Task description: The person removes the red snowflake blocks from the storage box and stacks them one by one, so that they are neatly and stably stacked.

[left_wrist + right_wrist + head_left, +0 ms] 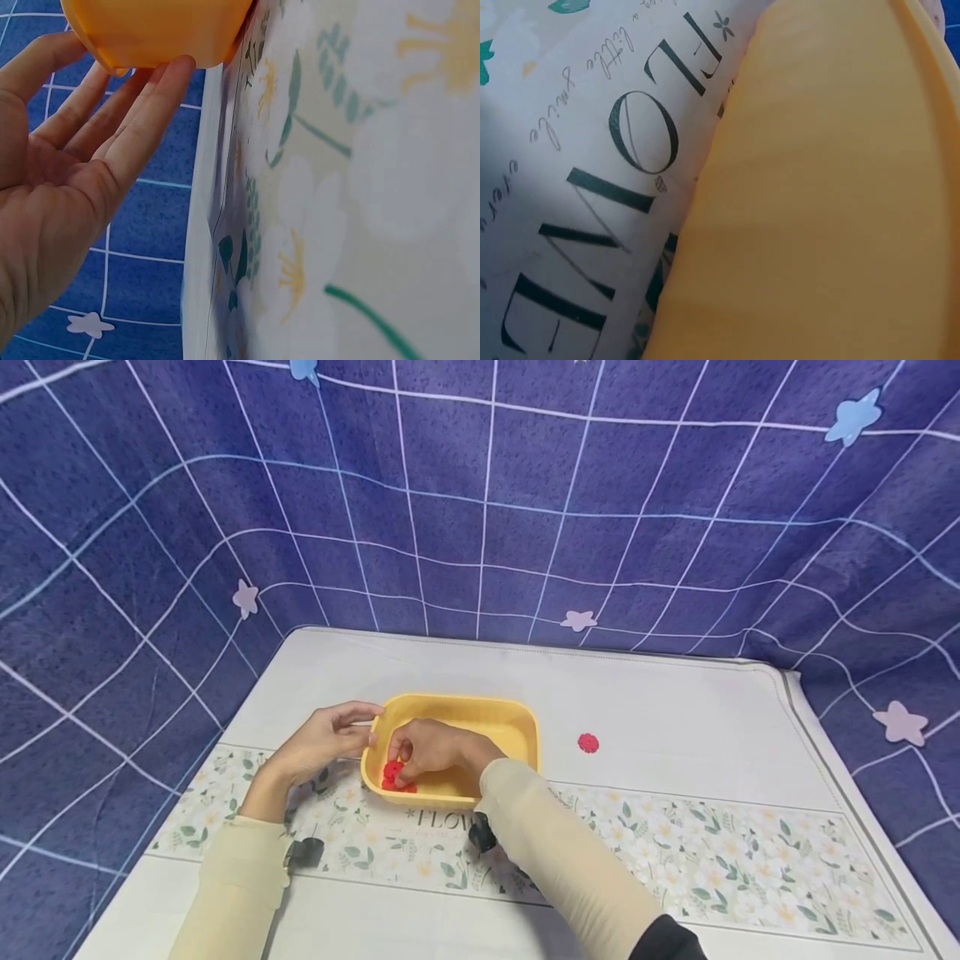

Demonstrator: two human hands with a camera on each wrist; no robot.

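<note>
A yellow rectangular tub point(519, 720) stands on the table. My left hand point(324, 742) is at its left end, with fingers mostly straight and fingertips touching the end wall and rim. The left wrist view shows these fingertips against the tub's outer wall point(161, 34). Inside the tub's left end, my right hand point(429, 747) pinches a small red flower-shaped disc point(393, 769) between thumb and fingers. More red pieces point(409, 787) lie under it on the tub's floor. In the right wrist view the tub's side wall point(817, 187) hides the right hand's fingers.
Another red flower-shaped disc point(588, 742) lies on the white tablecloth point(675, 718), right of the tub. A printed floral band point(720, 860) runs across the cloth. Behind and beside the table hangs a blue curtain point(465, 527) with white lines and stars.
</note>
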